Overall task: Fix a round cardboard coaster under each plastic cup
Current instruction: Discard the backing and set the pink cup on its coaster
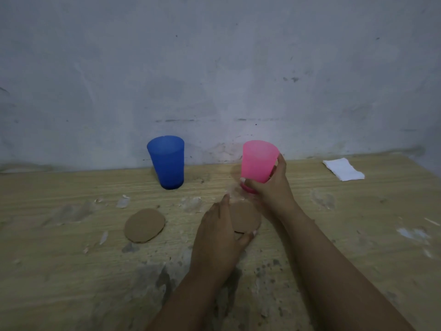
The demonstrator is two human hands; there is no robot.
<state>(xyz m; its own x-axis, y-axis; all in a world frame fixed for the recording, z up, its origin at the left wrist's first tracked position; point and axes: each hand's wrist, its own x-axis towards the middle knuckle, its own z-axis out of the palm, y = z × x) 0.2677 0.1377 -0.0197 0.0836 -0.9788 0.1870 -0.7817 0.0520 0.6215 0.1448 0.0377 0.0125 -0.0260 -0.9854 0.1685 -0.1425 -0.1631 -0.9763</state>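
A pink plastic cup (258,161) stands upright right of centre, gripped near its base by my right hand (272,187), thumb in front and fingers behind. Just in front of it lies a round brown cardboard coaster (245,217); my left hand (219,235) holds its left and near edge between fingers and thumb. A second cardboard coaster (144,225) lies flat and untouched to the left. The blue plastic cup (166,162) stands upright by the wall, behind that coaster. Whether the pink cup's base touches the table I cannot tell.
The worn wooden table (71,271) carries paint flecks and stains. A folded white cloth (343,168) lies at the back right. A grey wall (214,68) rises directly behind the cups.
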